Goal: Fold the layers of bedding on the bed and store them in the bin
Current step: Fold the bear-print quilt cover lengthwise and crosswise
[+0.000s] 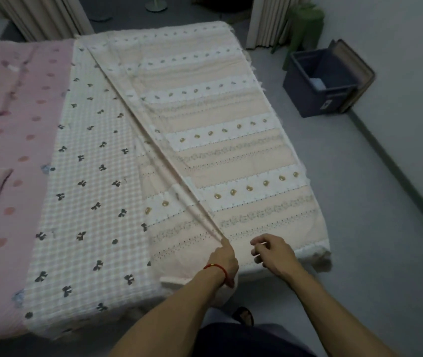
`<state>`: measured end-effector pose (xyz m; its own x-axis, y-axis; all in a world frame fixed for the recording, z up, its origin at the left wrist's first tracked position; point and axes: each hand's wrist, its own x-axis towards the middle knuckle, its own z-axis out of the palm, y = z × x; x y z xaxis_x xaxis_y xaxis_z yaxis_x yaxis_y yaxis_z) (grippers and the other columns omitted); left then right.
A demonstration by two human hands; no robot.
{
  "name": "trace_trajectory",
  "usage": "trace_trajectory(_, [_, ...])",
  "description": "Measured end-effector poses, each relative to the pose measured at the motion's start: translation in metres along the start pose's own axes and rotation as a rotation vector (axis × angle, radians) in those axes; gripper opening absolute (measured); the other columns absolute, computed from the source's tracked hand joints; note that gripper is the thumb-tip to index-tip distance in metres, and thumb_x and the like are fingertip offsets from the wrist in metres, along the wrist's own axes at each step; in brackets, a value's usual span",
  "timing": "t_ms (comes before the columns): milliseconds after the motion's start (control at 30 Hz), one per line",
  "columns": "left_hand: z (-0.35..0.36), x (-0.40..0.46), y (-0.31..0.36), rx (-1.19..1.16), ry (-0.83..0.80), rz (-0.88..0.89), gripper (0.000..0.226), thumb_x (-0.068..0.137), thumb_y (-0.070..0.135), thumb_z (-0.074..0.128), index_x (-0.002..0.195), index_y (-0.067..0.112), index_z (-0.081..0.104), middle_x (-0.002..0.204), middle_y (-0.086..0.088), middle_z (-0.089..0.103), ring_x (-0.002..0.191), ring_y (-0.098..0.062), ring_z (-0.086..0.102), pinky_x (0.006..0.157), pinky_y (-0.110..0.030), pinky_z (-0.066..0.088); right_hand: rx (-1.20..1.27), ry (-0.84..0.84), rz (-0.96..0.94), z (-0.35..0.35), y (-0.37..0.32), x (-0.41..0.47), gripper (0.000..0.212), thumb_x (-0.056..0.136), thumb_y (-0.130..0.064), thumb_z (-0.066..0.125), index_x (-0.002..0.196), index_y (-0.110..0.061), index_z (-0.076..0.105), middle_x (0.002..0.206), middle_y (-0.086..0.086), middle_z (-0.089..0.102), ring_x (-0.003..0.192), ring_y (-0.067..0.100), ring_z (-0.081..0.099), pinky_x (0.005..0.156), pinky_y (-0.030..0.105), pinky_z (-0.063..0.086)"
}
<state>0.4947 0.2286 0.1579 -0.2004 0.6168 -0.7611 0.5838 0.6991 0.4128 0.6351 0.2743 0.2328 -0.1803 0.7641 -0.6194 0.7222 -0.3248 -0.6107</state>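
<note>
person: dark clothing at the bottom edge, a foot (pixel 243 315) on the floor just under the forearms
left forearm: reaches up from the bottom, red string bracelet (pixel 216 267) at the wrist
left hand (pixel 222 258): grip pinched on the raised edge of the striped blanket (pixel 231 161), fingertips pressed together around the fabric, pulling it into a taut ridge
right hand (pixel 272 253): just right of the left grip, over the near end of the striped blanket, fingers loosely curled; cannot tell if they touch the cloth or hold any of it
striped blanket: peach and white bands with small gold and grey motifs, topmost layer, spread from both hands out to the far end of the bed; folded edge runs as a straight diagonal ridge from the left grip away and to the left
checked blanket (pixel 89 191): white gingham with dark bows, left of the left grip, lying partly under the striped one
pink blanket (pixel 11 155): dotted, further left of the checked layer, lowest layer seen
bed (pixel 318 261): its near right corner sits just right of the right hand, covered by the layers
bin (pixel 318 83): dark blue, lid off, on the grey floor well beyond and to the right of the right hand, apart from the bed, against the wall
lid (pixel 354 73): leaning upright behind the bin, touching it
green stool (pixel 305 21): beyond the bin
curtains (pixel 50 19): past the far end of the bed
</note>
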Motion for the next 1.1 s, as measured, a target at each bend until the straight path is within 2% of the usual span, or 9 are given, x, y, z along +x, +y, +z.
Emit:
trace_trajectory(100, [0.016, 0.016, 0.023, -0.011, -0.124, 0.023, 0.071, 0.094, 0.014, 0.058, 0.151, 0.014, 0.016, 0.122, -0.021, 0.063, 0.1, -0.033, 0.066, 0.087, -0.041, 0.058, -0.011, -0.008, 0.015, -0.02, 0.011, 0.007, 0.019, 0.099, -0.017, 0.052, 0.104, -0.025, 0.068, 0.092, -0.003, 0.074, 0.08, 0.014, 0.072, 0.074, 0.033, 0.06])
trace_trajectory(233, [0.019, 0.019, 0.057, 0.098, -0.249, 0.03, 0.023, 0.094, 0.009, 0.052, 0.115, 0.009, 0.061, 0.116, -0.016, 0.066, 0.104, -0.031, 0.066, 0.094, -0.044, 0.057, -0.063, -0.027, 0.011, -0.058, 0.026, 0.028, 0.017, 0.098, -0.018, 0.054, 0.106, -0.025, 0.067, 0.095, -0.003, 0.073, 0.082, 0.012, 0.071, 0.067, 0.023, 0.053])
trace_trajectory(333, [0.021, 0.014, 0.099, -0.066, -0.142, 0.022, 0.015, 0.096, 0.012, 0.052, 0.107, 0.015, 0.061, 0.109, -0.014, 0.069, 0.094, -0.029, 0.071, 0.082, -0.041, 0.062, -0.085, -0.05, -0.063, -0.1, 0.037, 0.054, 0.017, 0.1, -0.02, 0.053, 0.109, -0.028, 0.066, 0.101, -0.006, 0.07, 0.084, 0.008, 0.07, 0.066, 0.02, 0.051])
trace_trajectory(500, [0.023, 0.005, 0.21, -0.142, 0.331, 0.169, 0.018, 0.095, 0.015, 0.053, 0.108, 0.022, 0.063, 0.099, -0.002, 0.069, 0.085, -0.019, 0.065, 0.078, -0.034, 0.056, -0.093, -0.074, -0.212, -0.207, 0.058, 0.098, 0.016, 0.1, -0.022, 0.053, 0.108, -0.028, 0.066, 0.1, -0.005, 0.071, 0.083, 0.007, 0.07, 0.063, 0.021, 0.051])
trace_trajectory(567, [0.029, 0.0, 0.258, -0.206, 0.448, 0.19, 0.018, 0.096, 0.015, 0.053, 0.109, 0.021, 0.064, 0.1, 0.001, 0.069, 0.085, -0.017, 0.065, 0.078, -0.032, 0.056, -0.046, -0.062, -0.27, -0.252, 0.065, 0.107, 0.018, 0.099, -0.019, 0.053, 0.106, -0.026, 0.067, 0.096, -0.005, 0.072, 0.082, 0.009, 0.07, 0.063, 0.019, 0.05])
trace_trajectory(700, [0.039, -0.018, 0.348, -0.21, 0.572, 0.206, 0.02, 0.093, 0.013, 0.055, 0.108, 0.019, 0.066, 0.104, 0.001, 0.069, 0.095, -0.018, 0.065, 0.085, -0.034, 0.056, 0.001, -0.096, -0.323, -0.341, 0.068, 0.119, 0.017, 0.097, -0.017, 0.055, 0.103, -0.025, 0.069, 0.091, -0.005, 0.073, 0.08, 0.011, 0.071, 0.062, 0.017, 0.052])
trace_trajectory(933, [0.013, -0.012, 0.436, -0.227, 0.743, 0.266, 0.021, 0.093, 0.013, 0.058, 0.112, 0.019, 0.065, 0.108, 0.004, 0.067, 0.101, -0.014, 0.061, 0.09, -0.032, 0.054, 0.038, -0.075, -0.477, -0.423, 0.033, 0.171, 0.019, 0.095, -0.021, 0.057, 0.099, -0.036, 0.068, 0.096, -0.01, 0.073, 0.085, 0.01, 0.07, 0.083, 0.033, 0.06])
trace_trajectory(1000, [0.003, 0.002, 0.455, -0.302, 0.778, 0.26, 0.019, 0.091, 0.013, 0.059, 0.108, 0.021, 0.065, 0.104, 0.005, 0.068, 0.098, -0.012, 0.062, 0.085, -0.027, 0.053, 0.044, -0.096, -0.503, -0.437, 0.024, 0.191, 0.019, 0.097, -0.02, 0.057, 0.104, -0.033, 0.069, 0.102, -0.012, 0.072, 0.091, 0.006, 0.068, 0.083, 0.026, 0.058])
trace_trajectory(1100, [-0.013, 0.04, 0.493, -0.43, 0.814, 0.281, 0.015, 0.09, 0.016, 0.063, 0.103, 0.023, 0.065, 0.099, 0.009, 0.067, 0.093, -0.005, 0.062, 0.075, -0.014, 0.048, 0.005, -0.124, -0.544, -0.467, 0.011, 0.22, 0.018, 0.1, -0.019, 0.057, 0.109, -0.031, 0.066, 0.103, -0.016, 0.068, 0.09, -0.002, 0.065, 0.072, 0.01, 0.05])
